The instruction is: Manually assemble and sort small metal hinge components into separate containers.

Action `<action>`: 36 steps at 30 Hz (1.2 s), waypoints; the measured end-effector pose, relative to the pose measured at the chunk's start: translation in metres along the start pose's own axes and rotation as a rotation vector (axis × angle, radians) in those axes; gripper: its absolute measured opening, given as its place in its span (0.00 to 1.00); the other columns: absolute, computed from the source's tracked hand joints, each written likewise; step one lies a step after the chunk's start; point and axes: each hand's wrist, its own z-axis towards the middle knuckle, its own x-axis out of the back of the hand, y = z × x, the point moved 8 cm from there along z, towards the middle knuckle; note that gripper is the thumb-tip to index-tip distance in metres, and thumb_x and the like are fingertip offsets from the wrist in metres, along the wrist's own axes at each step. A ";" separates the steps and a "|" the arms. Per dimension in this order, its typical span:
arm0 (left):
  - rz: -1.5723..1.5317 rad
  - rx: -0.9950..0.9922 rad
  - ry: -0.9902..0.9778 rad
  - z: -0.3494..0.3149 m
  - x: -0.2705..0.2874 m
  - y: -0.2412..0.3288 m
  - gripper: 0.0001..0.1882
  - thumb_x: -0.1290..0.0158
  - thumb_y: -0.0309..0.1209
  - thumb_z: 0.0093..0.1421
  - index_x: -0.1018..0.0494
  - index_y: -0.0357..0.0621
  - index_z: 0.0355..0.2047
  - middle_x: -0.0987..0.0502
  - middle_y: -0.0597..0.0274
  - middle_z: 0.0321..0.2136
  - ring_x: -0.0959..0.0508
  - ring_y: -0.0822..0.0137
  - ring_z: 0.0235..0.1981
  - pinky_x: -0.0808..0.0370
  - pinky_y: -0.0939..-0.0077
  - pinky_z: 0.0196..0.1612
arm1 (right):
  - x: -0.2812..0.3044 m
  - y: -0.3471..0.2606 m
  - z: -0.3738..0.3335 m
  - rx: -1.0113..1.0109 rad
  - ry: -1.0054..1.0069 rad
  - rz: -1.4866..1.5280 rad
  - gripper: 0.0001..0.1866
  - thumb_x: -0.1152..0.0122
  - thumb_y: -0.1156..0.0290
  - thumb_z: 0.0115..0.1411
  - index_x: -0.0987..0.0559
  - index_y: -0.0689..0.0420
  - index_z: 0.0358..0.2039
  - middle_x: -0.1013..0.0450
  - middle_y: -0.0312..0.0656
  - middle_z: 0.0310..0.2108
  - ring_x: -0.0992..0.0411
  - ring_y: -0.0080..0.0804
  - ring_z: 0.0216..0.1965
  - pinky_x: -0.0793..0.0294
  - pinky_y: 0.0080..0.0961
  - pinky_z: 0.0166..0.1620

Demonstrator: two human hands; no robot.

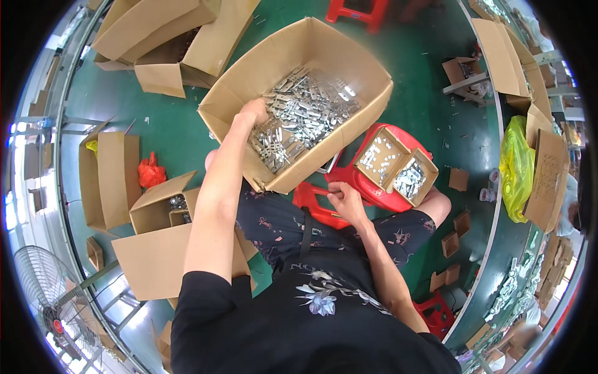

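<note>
A large open cardboard box (pixel 349 134) stands in front of me, holding a heap of flat silvery metal pieces (pixel 311 109). My left hand (pixel 255 111) reaches into it over the left wall, fingers curled down at the edge of the heap; what they grip is hidden. Above my lap, my right hand (pixel 346 202) is closed with thumb and fingertips together; anything between them is too small to make out. Just right of it, on a red stool (pixel 369 194), a small divided cardboard box (pixel 393 181) has small white pieces (pixel 378 159) in one part and shiny metal pieces (pixel 410 179) in the other.
Open cartons (pixel 156 246) crowd my left side, near a red plastic bag (pixel 151 172) and a standing fan (pixel 53 311). More boxes lie at the far left. On the right a long workbench (pixel 479 274) carries cartons and a yellow bag (pixel 517 168). Another red stool (pixel 358 12) stands ahead.
</note>
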 end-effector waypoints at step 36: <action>-0.238 -0.932 0.901 -0.237 0.112 0.180 0.19 0.34 0.15 0.50 0.16 0.38 0.44 0.16 0.52 0.49 0.15 0.50 0.53 0.17 0.61 0.55 | 0.050 -0.031 0.001 -0.048 -0.096 0.653 0.21 0.41 0.61 0.76 0.22 0.65 0.60 0.17 0.48 0.48 0.16 0.39 0.46 0.15 0.37 0.49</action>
